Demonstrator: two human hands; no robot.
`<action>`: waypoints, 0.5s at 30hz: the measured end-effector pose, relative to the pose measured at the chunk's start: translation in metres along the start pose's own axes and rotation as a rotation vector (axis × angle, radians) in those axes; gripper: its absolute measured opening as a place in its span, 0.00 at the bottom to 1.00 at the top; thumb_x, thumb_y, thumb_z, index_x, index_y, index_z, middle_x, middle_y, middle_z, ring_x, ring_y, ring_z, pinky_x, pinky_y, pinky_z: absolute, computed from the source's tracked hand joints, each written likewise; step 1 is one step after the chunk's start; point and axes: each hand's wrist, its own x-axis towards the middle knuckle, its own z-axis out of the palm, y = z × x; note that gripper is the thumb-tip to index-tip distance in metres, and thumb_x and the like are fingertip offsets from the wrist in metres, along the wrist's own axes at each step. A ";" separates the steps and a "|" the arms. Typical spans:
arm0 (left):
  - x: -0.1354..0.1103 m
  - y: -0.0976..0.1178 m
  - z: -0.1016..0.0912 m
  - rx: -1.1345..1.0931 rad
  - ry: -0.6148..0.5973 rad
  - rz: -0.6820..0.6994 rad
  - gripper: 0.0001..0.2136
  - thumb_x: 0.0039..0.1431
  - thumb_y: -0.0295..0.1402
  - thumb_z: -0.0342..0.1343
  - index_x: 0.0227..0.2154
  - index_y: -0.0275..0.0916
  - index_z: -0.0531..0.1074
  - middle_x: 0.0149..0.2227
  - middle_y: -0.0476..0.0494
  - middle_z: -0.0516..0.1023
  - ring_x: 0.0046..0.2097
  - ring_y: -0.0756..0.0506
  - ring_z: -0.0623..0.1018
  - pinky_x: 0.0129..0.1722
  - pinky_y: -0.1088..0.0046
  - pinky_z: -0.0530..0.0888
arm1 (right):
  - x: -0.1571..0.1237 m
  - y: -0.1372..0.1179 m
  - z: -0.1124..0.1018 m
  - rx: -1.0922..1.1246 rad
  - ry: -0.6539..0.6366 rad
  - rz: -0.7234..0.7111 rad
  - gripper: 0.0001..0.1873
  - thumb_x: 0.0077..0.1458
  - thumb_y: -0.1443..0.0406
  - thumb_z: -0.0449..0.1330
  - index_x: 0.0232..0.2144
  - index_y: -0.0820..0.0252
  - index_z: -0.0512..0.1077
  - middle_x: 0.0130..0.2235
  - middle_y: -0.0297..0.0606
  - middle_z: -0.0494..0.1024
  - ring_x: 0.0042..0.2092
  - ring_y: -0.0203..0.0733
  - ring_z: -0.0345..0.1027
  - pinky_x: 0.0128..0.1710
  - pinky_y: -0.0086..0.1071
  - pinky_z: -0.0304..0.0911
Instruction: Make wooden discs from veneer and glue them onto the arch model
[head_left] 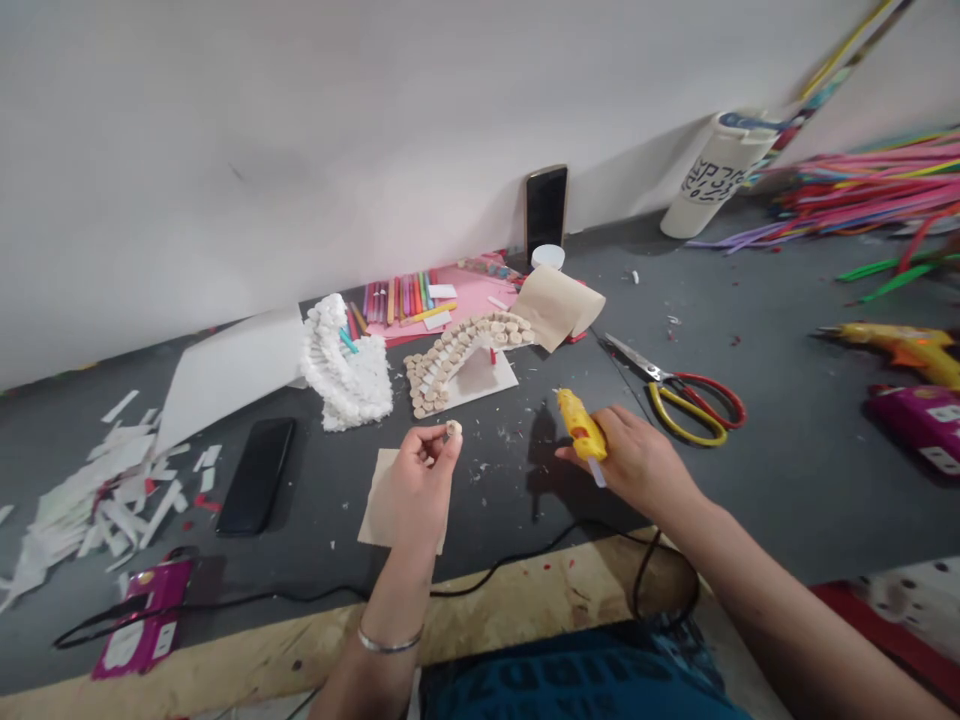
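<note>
Between thumb and fingers, my left hand [426, 478] pinches a small beige roll of rolled-up paper [454, 428]. Under that hand lies a beige paper square [381, 505], partly covered. My right hand [637, 455] grips a yellow glue gun [580, 422], its nozzle pointing up and away and a clear glue stick [597, 472] sticking out of its back. Just beyond my left hand stands a curved model [465, 350] covered in round beige pieces, on a white base [495, 382]. To its left is a white, bumpy model [352, 375] with a teal piece on it.
Scissors [667, 385] with red and yellow handles lie right of my right hand. A phone [255, 475] and paper scraps [112, 500] lie left. A black cable [495, 572] runs along the front edge. Farther right are another glue gun [892, 340] and a cup [712, 180].
</note>
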 end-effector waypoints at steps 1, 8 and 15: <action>0.000 0.000 -0.001 0.077 0.023 0.076 0.09 0.49 0.35 0.66 0.31 0.39 0.74 0.25 0.53 0.66 0.27 0.53 0.65 0.27 0.80 0.63 | 0.001 0.009 0.008 -0.059 -0.047 0.027 0.20 0.59 0.48 0.54 0.29 0.59 0.66 0.29 0.42 0.70 0.31 0.46 0.65 0.30 0.36 0.59; 0.001 -0.010 -0.002 0.275 0.083 0.384 0.06 0.49 0.31 0.65 0.32 0.42 0.77 0.25 0.51 0.66 0.29 0.49 0.66 0.32 0.76 0.65 | -0.001 0.013 -0.006 -0.046 -0.063 0.035 0.22 0.56 0.57 0.57 0.51 0.59 0.66 0.51 0.54 0.70 0.49 0.60 0.66 0.45 0.49 0.65; -0.002 -0.016 0.003 0.395 0.082 0.477 0.07 0.51 0.31 0.64 0.35 0.43 0.77 0.27 0.49 0.67 0.31 0.47 0.67 0.35 0.73 0.64 | 0.023 -0.077 -0.016 0.633 -0.123 0.202 0.07 0.60 0.62 0.55 0.35 0.57 0.72 0.33 0.36 0.77 0.33 0.40 0.70 0.35 0.33 0.66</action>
